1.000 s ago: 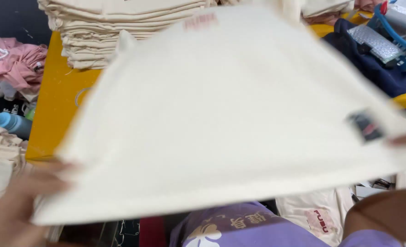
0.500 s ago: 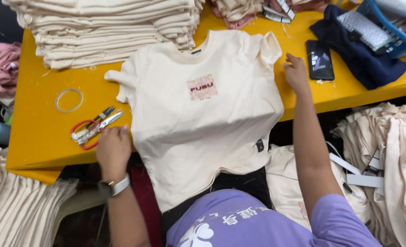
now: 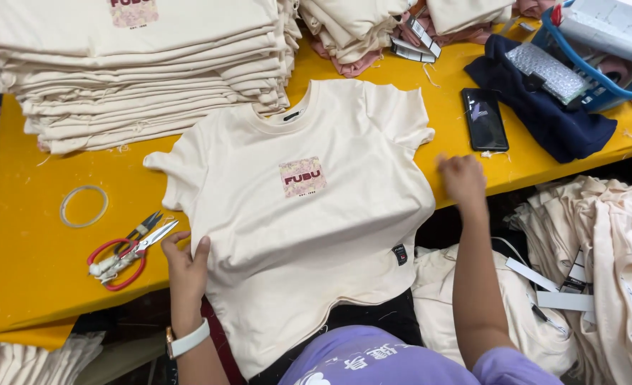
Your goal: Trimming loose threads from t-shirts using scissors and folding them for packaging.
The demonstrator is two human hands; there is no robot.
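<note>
The left hand [image 3: 186, 265] lies flat on the lower left edge of the cream T-shirt [image 3: 309, 214], fingers spread, no grip closed on the cloth; a white watch [image 3: 188, 341] sits on that wrist. The right hand [image 3: 463, 178] rests at the shirt's right edge by the table rim, blurred; whether its grip is spread or pinching the fabric cannot be told. The T-shirt lies face up on the yellow table [image 3: 24, 249], neck away from the person, a small square print [image 3: 302, 176] at the chest, the hem hanging over the near edge with a dark label [image 3: 399, 254] at its right side.

Just left of the left hand: red-handled scissors [image 3: 120, 258] with a small snipper beside them; further left, a ring of clear tape [image 3: 84, 206]. Behind the shirt's left shoulder, touching it, a tall stack of folded cream shirts [image 3: 131, 78]; a smaller pile of folded garments [image 3: 359, 32] behind the neck. Right of the sleeve: a dark phone [image 3: 483, 117], face up, next to a navy cloth [image 3: 544, 114]; a blue basket [image 3: 601, 64] sits partly on that cloth. Below the table at right, a heap of cream garments [image 3: 601, 271] with white tags.
</note>
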